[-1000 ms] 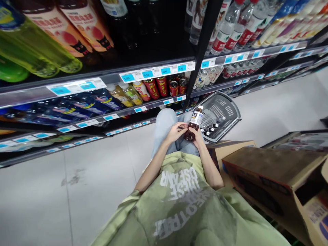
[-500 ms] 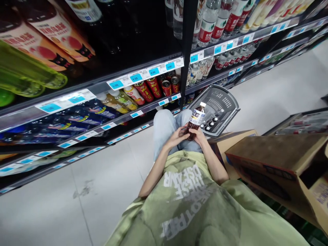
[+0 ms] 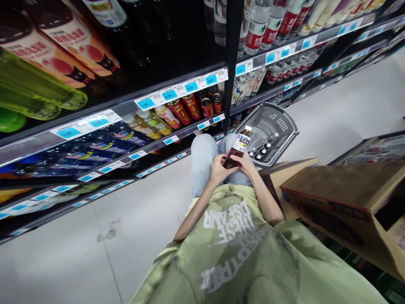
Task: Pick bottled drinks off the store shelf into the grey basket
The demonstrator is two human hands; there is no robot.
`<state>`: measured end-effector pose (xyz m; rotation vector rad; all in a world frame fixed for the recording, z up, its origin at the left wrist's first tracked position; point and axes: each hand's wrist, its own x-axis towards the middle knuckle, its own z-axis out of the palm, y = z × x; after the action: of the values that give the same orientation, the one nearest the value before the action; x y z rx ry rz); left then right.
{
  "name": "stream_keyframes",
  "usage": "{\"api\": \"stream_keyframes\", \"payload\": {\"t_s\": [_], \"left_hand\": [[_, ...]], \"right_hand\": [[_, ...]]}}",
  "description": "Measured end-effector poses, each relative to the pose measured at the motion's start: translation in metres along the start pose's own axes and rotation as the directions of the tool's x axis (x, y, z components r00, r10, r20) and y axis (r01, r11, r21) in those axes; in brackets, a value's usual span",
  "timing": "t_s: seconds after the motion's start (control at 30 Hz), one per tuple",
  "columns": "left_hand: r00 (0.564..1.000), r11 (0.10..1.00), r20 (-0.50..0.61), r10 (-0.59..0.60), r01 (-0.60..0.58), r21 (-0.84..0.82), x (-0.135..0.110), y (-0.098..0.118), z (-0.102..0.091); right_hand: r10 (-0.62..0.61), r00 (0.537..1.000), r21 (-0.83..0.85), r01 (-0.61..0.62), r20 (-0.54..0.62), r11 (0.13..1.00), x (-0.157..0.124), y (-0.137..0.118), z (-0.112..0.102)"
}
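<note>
Above the knees, between two hands: a dark-brown bottle held by its lower half.
In the head view, the left hand (image 3: 220,168) is curled against the near left side of the bottle (image 3: 242,142), while the right hand (image 3: 245,161) closes round its right side; both grips are only as wide as the bottle, which leans with its white cap (image 3: 248,128) pointing away from the person. Just beyond the grip and to its right sits a grey basket (image 3: 286,122) with several dark-capped bottles (image 3: 262,152); drink shelves (image 3: 177,139) stand ahead and left, a cardboard box (image 3: 341,181) to the right.
</note>
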<state>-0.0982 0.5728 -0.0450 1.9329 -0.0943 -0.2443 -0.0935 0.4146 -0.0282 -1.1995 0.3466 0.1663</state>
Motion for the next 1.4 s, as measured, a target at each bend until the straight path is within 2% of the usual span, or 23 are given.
{"api": "stream_keyframes", "payload": {"t_s": [0.33, 0.63, 0.8, 0.93, 1.0, 1.07, 1.17, 1.33, 1.4], "left_hand": [[0.992, 0.987, -0.017, 0.128, -0.126, 0.101, 0.000, -0.009, 0.006], [0.991, 0.985, -0.006, 0.135, -0.134, 0.111, -0.001, -0.012, 0.009], [0.994, 0.994, 0.064, 0.089, -0.093, 0.054, -0.003, -0.006, 0.008], [0.978, 0.998, 0.202, -0.047, 0.036, 0.057, -0.004, 0.003, 0.006], [0.968, 0.991, 0.223, -0.114, 0.096, 0.089, -0.004, 0.007, 0.005], [0.967, 0.989, 0.221, -0.130, 0.112, 0.092, -0.005, 0.008, 0.003], [0.966, 0.995, 0.236, -0.104, 0.100, 0.028, -0.006, 0.006, 0.002], [0.957, 0.973, 0.290, 0.013, 0.054, -0.223, -0.005, -0.005, 0.002], [0.955, 0.960, 0.296, 0.033, 0.052, -0.275, -0.004, -0.008, 0.003]], "right_hand": [[0.036, 0.997, 0.013, -0.036, -0.070, 0.999, 0.002, 0.003, 0.002], [0.022, 0.997, 0.057, -0.017, -0.077, 0.998, 0.003, 0.006, 0.002], [0.011, 0.995, 0.084, -0.003, -0.100, 0.996, 0.003, 0.008, 0.003], [0.014, 0.994, 0.089, -0.004, -0.109, 0.996, 0.002, 0.006, 0.005], [0.008, 0.995, 0.088, 0.002, -0.102, 0.996, 0.001, 0.006, 0.005], [0.005, 0.996, 0.085, 0.003, -0.090, 0.996, 0.001, 0.006, 0.005], [0.035, 0.999, 0.108, -0.031, -0.032, 0.994, 0.000, 0.005, 0.005], [0.069, 0.989, 0.200, -0.094, 0.127, 0.975, -0.004, 0.002, 0.005], [0.071, 0.989, 0.204, -0.097, 0.133, 0.974, -0.006, 0.002, 0.006]]}}
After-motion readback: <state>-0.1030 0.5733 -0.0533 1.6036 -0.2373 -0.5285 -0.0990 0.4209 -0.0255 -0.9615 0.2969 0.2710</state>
